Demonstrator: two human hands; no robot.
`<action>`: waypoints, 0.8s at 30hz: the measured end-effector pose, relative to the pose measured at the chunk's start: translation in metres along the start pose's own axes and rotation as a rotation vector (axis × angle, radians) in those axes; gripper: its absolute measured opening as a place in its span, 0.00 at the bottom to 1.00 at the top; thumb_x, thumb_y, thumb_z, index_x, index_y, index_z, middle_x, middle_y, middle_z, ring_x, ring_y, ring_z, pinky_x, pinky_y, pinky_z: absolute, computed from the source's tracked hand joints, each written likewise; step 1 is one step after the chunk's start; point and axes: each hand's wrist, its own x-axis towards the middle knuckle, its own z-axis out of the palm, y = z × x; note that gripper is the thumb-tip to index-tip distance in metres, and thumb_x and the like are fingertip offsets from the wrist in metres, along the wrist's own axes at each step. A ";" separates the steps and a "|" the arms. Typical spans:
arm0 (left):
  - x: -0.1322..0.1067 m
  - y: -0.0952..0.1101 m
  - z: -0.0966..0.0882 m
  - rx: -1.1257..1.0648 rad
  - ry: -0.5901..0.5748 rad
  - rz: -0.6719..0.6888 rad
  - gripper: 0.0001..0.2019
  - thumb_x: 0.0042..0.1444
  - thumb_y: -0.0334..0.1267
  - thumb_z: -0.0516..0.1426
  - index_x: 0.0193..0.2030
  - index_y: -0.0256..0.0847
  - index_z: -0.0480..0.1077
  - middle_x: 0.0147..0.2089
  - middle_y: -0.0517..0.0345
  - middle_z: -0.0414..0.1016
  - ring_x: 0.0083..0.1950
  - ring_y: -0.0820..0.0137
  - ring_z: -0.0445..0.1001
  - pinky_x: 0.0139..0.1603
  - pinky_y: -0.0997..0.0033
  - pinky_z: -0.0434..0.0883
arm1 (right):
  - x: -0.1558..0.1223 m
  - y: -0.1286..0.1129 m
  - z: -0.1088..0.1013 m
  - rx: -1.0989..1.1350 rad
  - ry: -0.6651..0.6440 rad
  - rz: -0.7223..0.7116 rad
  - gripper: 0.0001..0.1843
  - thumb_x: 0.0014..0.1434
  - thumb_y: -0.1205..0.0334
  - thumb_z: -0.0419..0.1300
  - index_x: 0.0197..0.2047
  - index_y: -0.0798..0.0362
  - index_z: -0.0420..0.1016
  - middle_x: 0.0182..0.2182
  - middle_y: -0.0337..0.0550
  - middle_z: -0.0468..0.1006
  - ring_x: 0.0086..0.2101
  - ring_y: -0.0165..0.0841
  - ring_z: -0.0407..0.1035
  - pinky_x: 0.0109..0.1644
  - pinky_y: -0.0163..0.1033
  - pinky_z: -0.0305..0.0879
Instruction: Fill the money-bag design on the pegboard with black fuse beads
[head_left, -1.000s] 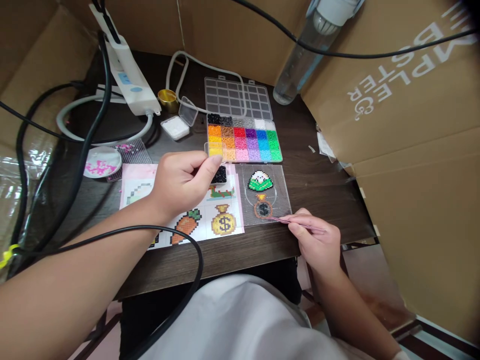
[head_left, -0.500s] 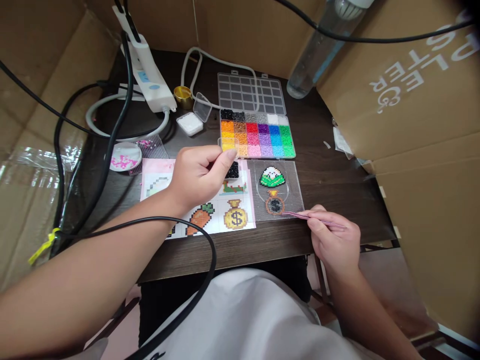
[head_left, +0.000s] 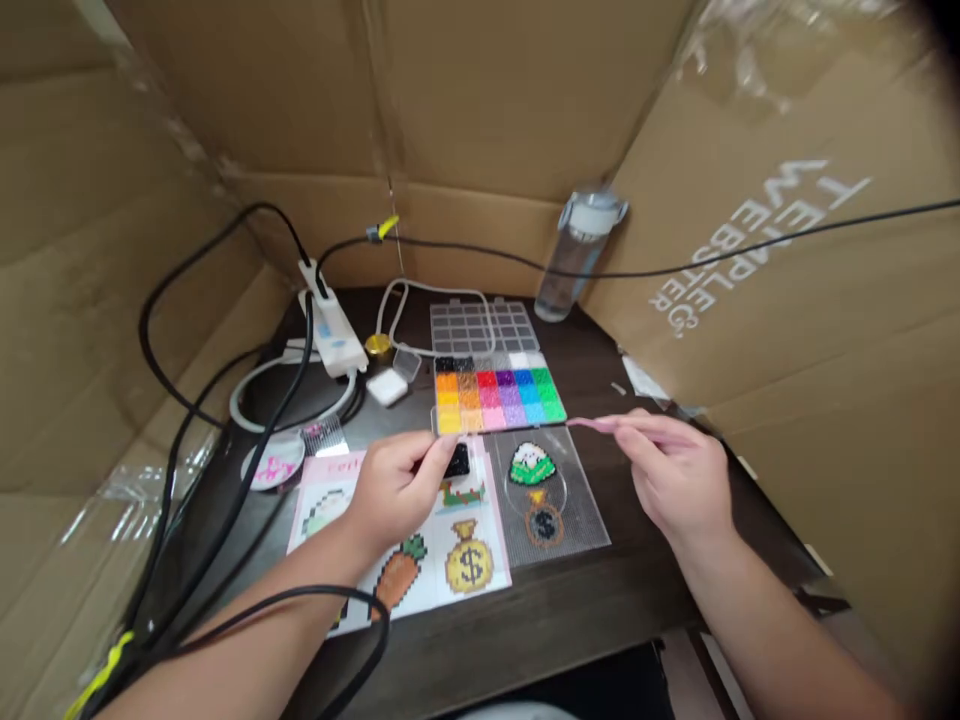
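Note:
My left hand [head_left: 396, 495] is closed at the edge of a small clear box of black beads [head_left: 457, 460], its lid raised, over the pattern sheet [head_left: 442, 590]. In my right hand [head_left: 679, 480] is a pair of pink tweezers [head_left: 592, 425], their tips by the front right corner of the bead organizer [head_left: 499, 393]. I cannot make out a bead at the tips. On the clear pegboard [head_left: 589, 530] lie a rice-ball bead figure [head_left: 532, 466] and, nearer me, a money-bag bead figure [head_left: 544, 523] with a brown outline and black dollar sign.
Left of the sheet stands a white dish of pink beads [head_left: 274, 462]. Behind are an open box of white beads [head_left: 387, 387], a gold cup [head_left: 379, 347] and a power strip [head_left: 334, 335] with cables. A water bottle [head_left: 574, 265] stands by the cardboard wall [head_left: 750, 380].
The view has tilted up, so the table sits lower. My right hand has lifted the tweezers from the money-bag figure toward the organizer's corner. My left hand stays at the black-bead box.

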 end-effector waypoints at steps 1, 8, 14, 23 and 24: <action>0.000 -0.001 -0.001 0.011 -0.010 -0.001 0.23 0.63 0.36 0.53 0.17 0.38 0.51 0.17 0.66 0.50 0.20 0.80 0.53 0.21 0.76 0.53 | 0.021 -0.002 0.010 -0.021 -0.002 -0.037 0.04 0.55 0.62 0.69 0.35 0.49 0.84 0.34 0.45 0.86 0.37 0.39 0.80 0.49 0.49 0.76; -0.003 -0.007 -0.011 -0.291 0.106 -0.024 0.11 0.66 0.42 0.50 0.40 0.40 0.70 0.32 0.59 0.72 0.32 0.74 0.72 0.34 0.76 0.71 | 0.113 0.010 0.081 -0.010 -0.025 -0.095 0.06 0.53 0.59 0.68 0.32 0.53 0.83 0.33 0.48 0.85 0.36 0.40 0.81 0.45 0.46 0.77; -0.009 -0.023 -0.012 -0.429 0.202 -0.116 0.19 0.65 0.49 0.49 0.54 0.41 0.71 0.48 0.50 0.77 0.47 0.65 0.76 0.45 0.67 0.74 | 0.122 0.046 0.091 -0.209 -0.110 -0.109 0.03 0.50 0.63 0.67 0.30 0.52 0.84 0.29 0.45 0.82 0.30 0.34 0.77 0.40 0.42 0.75; -0.007 -0.026 -0.014 -0.469 0.367 -0.303 0.19 0.57 0.55 0.56 0.40 0.41 0.76 0.31 0.55 0.74 0.32 0.68 0.71 0.32 0.70 0.70 | 0.123 0.059 0.088 -0.244 -0.284 -0.114 0.03 0.53 0.64 0.66 0.30 0.49 0.84 0.28 0.42 0.80 0.30 0.32 0.74 0.38 0.41 0.73; -0.007 -0.027 -0.015 -0.459 0.391 -0.317 0.19 0.57 0.56 0.55 0.36 0.40 0.76 0.29 0.55 0.72 0.29 0.70 0.69 0.29 0.71 0.68 | 0.123 0.060 0.089 -0.238 -0.289 -0.120 0.03 0.52 0.64 0.67 0.29 0.49 0.84 0.28 0.42 0.80 0.29 0.32 0.74 0.38 0.41 0.73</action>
